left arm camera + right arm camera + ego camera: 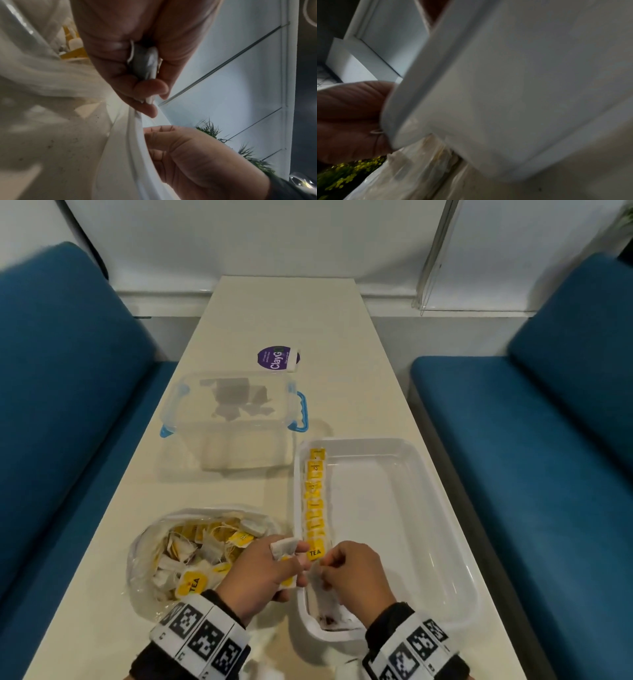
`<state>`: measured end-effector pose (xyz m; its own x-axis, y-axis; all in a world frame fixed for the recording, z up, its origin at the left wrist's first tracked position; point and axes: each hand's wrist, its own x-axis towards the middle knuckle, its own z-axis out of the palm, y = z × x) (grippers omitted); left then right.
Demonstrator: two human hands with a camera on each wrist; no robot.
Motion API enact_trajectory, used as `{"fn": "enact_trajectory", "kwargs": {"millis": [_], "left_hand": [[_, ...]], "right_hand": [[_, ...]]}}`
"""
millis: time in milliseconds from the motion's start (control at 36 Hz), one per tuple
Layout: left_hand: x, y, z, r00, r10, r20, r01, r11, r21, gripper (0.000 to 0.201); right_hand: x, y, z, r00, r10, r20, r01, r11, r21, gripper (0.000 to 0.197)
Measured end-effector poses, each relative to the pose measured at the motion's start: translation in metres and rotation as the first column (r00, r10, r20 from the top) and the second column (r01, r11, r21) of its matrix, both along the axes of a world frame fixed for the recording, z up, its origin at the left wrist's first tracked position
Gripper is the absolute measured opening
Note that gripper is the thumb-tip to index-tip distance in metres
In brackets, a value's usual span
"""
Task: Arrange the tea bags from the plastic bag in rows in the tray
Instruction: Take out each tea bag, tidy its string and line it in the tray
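In the head view, one row of tea bags (pixel 315 501) is seen laid along the left wall of the tray (pixel 445 542), lower centre-right of the frame; the rest of the tray floor is bare. The bag (pixel 191 549), lower left, is still well filled, so most of the work is judged to be left. A few tea bags are gripped in the left hand (pixel 263 570) at the tray's left rim. The right hand (pixel 356 573) is curled inside the tray's near end, a tea bag apparently pinched at its fingertips.

In the left wrist view, a tea bag (pixel 145 63) is clamped in the left hand's curled fingers at upper centre, and the right hand (pixel 197 159) is seen behind the tray rim, lower right.

In the right wrist view, the frame is mostly filled by the tray wall (pixel 505 81); what the right hand holds cannot be told there.
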<state>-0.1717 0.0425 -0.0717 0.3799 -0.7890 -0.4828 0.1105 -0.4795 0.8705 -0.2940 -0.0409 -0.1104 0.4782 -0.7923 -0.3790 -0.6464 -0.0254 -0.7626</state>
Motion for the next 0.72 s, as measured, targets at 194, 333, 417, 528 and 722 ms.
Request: {"fn": "enact_trajectory", "kwargs": {"millis": [194,333,417,528,722], "left_hand": [[-0.002,0.0,0.003,0.998,0.015,-0.053,-0.018,0.998,-0.062,0.017],[-0.003,-0.004,0.01,0.976,0.116,-0.187,-0.131,0.989,-0.068,0.028],[-0.003,-0.006,0.013,0.962,0.146,-0.229,-0.168,0.983,-0.076,0.034],[-0.006,-0.006,0.016,0.949,0.161,-0.27,-0.191,0.978,-0.087,0.039],[-0.01,-0.002,0.018,0.916,0.161,-0.367,-0.207,0.974,-0.088,0.043]], "right_hand": [[-0.003,-0.002,0.003,0.999,0.032,-0.039,-0.034,0.998,-0.061,0.012],[-0.016,-0.001,0.016,1.0,0.02,-0.009,-0.021,0.985,-0.171,0.014],[-0.02,-0.004,0.032,0.99,-0.026,0.14,0.051,0.983,-0.174,0.014],[-0.016,0.0,0.054,0.93,-0.046,0.364,0.052,0.999,-0.006,0.014],[-0.011,0.019,0.07,0.905,0.092,0.415,-0.103,0.995,0.006,0.029]]}}
